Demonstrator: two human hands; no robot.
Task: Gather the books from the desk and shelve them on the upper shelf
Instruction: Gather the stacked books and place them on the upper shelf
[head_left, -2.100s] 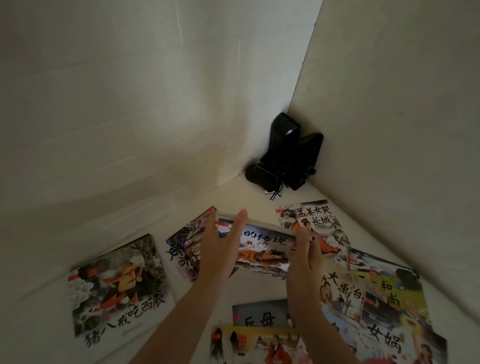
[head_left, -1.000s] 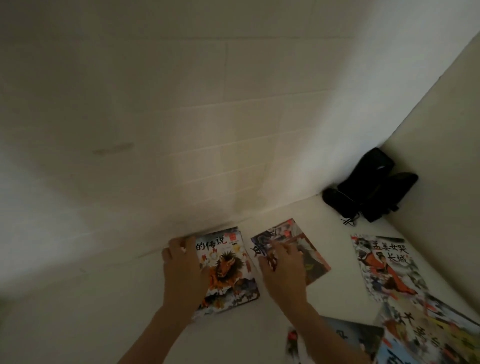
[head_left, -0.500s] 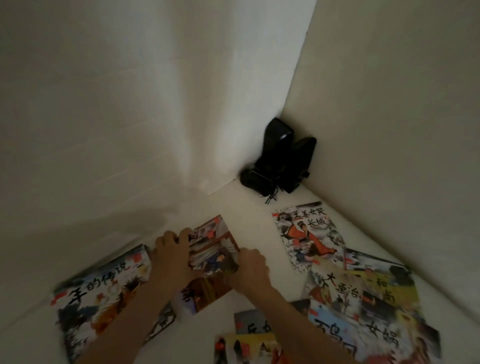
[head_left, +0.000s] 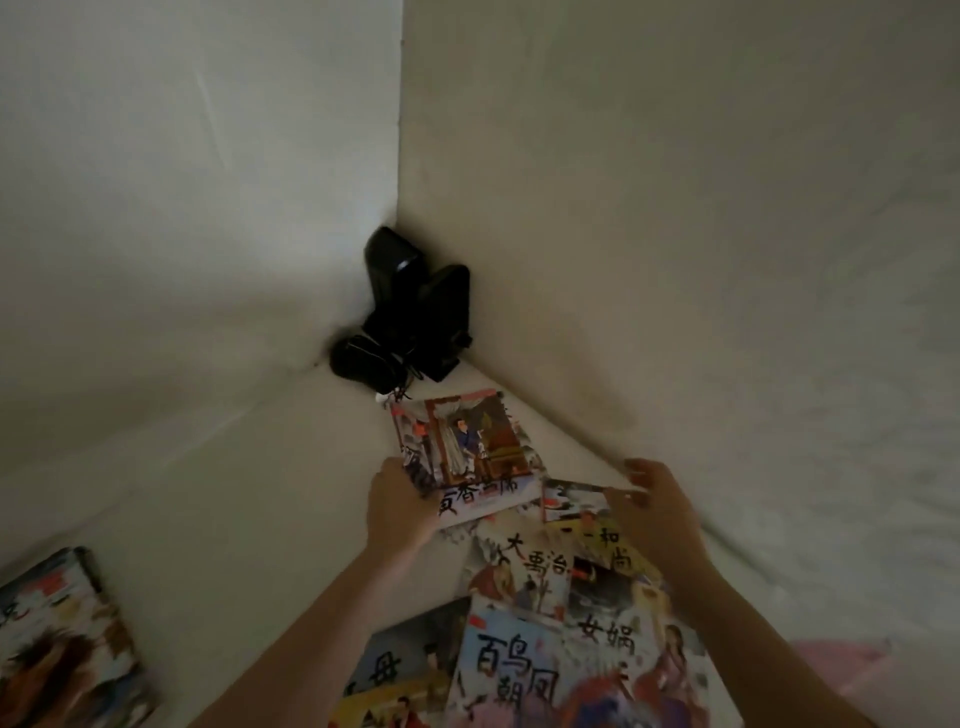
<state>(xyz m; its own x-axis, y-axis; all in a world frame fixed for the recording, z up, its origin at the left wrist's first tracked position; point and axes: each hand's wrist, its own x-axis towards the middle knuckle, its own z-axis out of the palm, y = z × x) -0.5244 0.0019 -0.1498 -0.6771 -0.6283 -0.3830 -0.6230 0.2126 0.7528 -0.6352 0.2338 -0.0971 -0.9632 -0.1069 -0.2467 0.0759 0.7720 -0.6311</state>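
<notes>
Colourful book (head_left: 470, 462) in left hand (head_left: 397, 506), tilted.

Bright picture books on a cream surface (head_left: 234, 519)

The book covers (head_left: 519, 670) carry red, blue and yellow illustrations with black brush lettering; the speakers (head_left: 415, 306) in the corner are plain glossy black.

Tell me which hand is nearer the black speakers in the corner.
Left. The left hand grips a book just below the black speakers; the right hand is farther off to their right.
</notes>
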